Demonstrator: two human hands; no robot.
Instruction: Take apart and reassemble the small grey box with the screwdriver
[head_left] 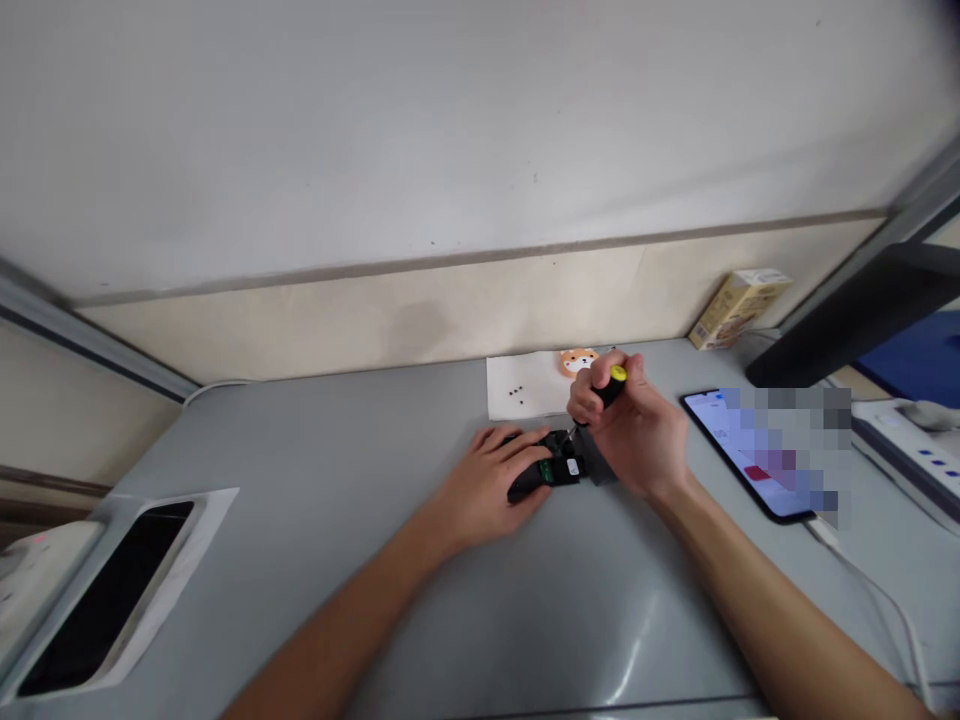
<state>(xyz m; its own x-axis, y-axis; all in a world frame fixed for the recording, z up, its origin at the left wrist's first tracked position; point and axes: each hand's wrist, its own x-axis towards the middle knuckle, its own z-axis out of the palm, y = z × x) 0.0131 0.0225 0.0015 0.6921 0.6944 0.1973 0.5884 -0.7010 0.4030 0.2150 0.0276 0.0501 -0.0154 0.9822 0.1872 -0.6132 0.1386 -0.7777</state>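
black device [551, 470], small and oblong with a green and a white mark on its top face, lies on the grey bench [337, 470] near the middle of the view, just in front of a sheet of white paper [525, 385]. left hand [491, 480] lies flat on the bench, fingers stretched out and resting on the device's left end, touching it but not wrapped around it. right hand [637, 435] is closed around a screwdriver [609, 385] with a black handle and yellow cap; the tool tilts, cap up and away, shaft pointing down to the device's right end. the tip itself is too small to make out. several tiny dark screws [516, 393] sit together on the paper, and an orange dog-face sticker [577, 360] lies at the paper's far right corner. right of the hands, apart from them, a phone [739, 450] lies face up with its screen lit, a white cable [877, 590] running from its near end. a yellow carton [739, 307] stands against the back wall, beside the dark monitor [862, 315]. at the far left the bench has a rectangular recessed opening [112, 590].
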